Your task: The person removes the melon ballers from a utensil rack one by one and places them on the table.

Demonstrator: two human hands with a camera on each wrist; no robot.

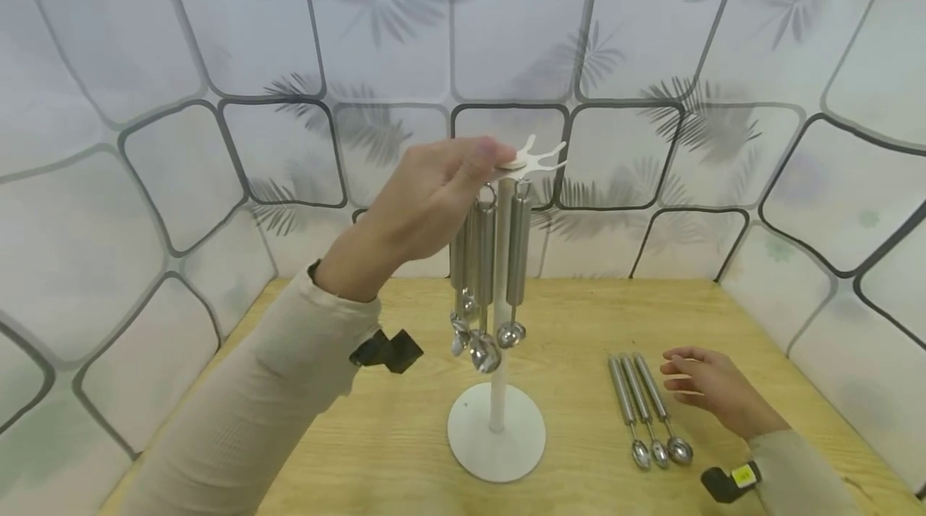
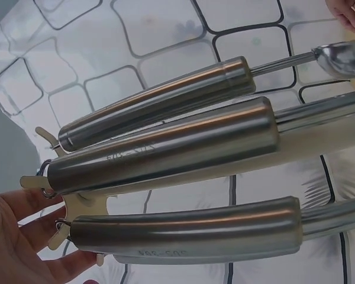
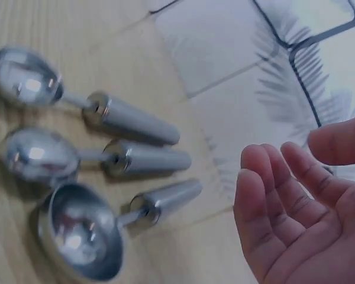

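My left hand (image 1: 430, 198) grips the pronged white top of a stand (image 1: 499, 456), thumb on its upper face. Several steel melon ballers (image 1: 518, 247) hang from the prongs by rings, scoops downward. The left wrist view shows the fingers around the edge of the top, beside the ring ends of the steel handles (image 2: 165, 151). At the right, three more melon ballers (image 1: 637, 395) lie side by side on the table, scoops toward me. My right hand (image 1: 712, 389) hovers just right of their handles, fingers loosely bent, holding nothing; a gap separates them in the right wrist view.
The light wooden table (image 1: 362, 452) carries the stand's round base near its middle. A patterned white curtain (image 1: 391, 26) with dark outlined shapes and leaf prints encloses the back and both sides.
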